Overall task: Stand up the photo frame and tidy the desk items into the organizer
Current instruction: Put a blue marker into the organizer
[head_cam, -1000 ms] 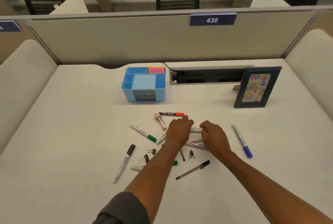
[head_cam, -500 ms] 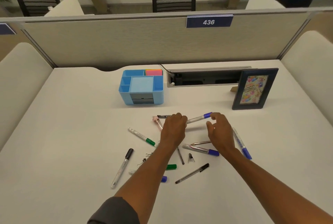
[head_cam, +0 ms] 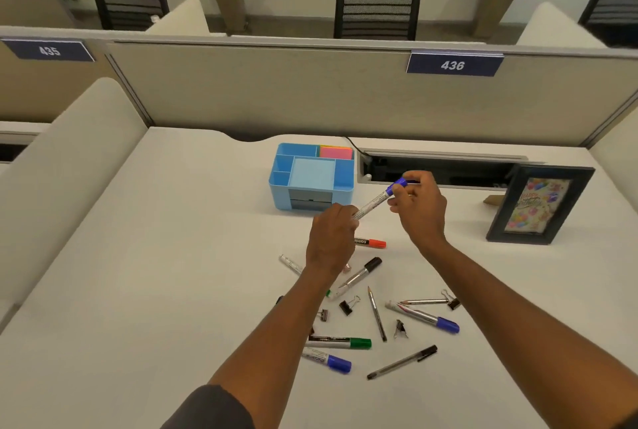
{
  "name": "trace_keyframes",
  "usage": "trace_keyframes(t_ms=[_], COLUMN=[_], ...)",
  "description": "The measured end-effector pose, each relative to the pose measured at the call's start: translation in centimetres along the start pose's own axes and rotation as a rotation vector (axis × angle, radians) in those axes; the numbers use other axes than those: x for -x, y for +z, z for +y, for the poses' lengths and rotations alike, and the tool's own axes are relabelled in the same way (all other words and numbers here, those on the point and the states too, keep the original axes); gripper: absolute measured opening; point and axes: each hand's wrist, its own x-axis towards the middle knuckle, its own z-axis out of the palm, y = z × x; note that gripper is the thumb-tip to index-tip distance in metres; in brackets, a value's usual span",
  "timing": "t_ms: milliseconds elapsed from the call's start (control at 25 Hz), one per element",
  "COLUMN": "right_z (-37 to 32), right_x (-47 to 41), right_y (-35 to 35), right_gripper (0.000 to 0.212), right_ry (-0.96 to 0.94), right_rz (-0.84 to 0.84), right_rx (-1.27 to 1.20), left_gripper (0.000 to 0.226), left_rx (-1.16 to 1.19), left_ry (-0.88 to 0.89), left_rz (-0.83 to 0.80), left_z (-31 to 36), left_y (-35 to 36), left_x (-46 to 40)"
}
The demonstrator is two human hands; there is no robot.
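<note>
Past the loose pens and clips on my desk (head_cam: 138,290), my left hand (head_cam: 331,242) grips a blue-capped marker (head_cam: 374,202) by its barrel, my right hand (head_cam: 419,209) pinches its cap, and beyond stand the organizer (head_cam: 312,176) and photo frame (head_cam: 540,204).

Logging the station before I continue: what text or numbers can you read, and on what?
"436": dark blue plate on the beige partition.
"435": dark blue plate, left partition.
"HAPPY Birthday": card in the standing black photo frame, faint.
Orange-capped marker: print partly hidden, unreadable.
Other markers' print: too small.
</note>
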Motion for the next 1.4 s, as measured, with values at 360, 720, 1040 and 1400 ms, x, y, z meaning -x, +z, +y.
trace_keyframes(t_ms=[360,720,1040,1400], right_z=[-7.6,-7.6,-3.8,-3.3], right_x=[-7.9,-14.2,-14.0,-14.0], right_y=[7.1,15.8,18.7,18.3], right_gripper=[0.023,0.023,0.021,0.038], right_ry=[-0.286,-0.394,-0.329,-0.327], right_rz=[-0.008,-0.215,-0.362,-0.4], right_rx=[-0.014,0.121,0.338,0.405], left_gripper=[0.065,0.071,0.072,0.07], left_rx=[-0.157,-0.242,-0.224,-0.26], left_ry=[-0.177,-0.089,-0.091,-0.109], left_rz=[-0.096,-0.026,-0.03,-0.029], left_z=[-7.0,-9.7,-9.8,-9.5], left_y=[-1.3,0.9,1.0,1.3], left_x=[-4.1,-3.6,-3.6,-3.7])
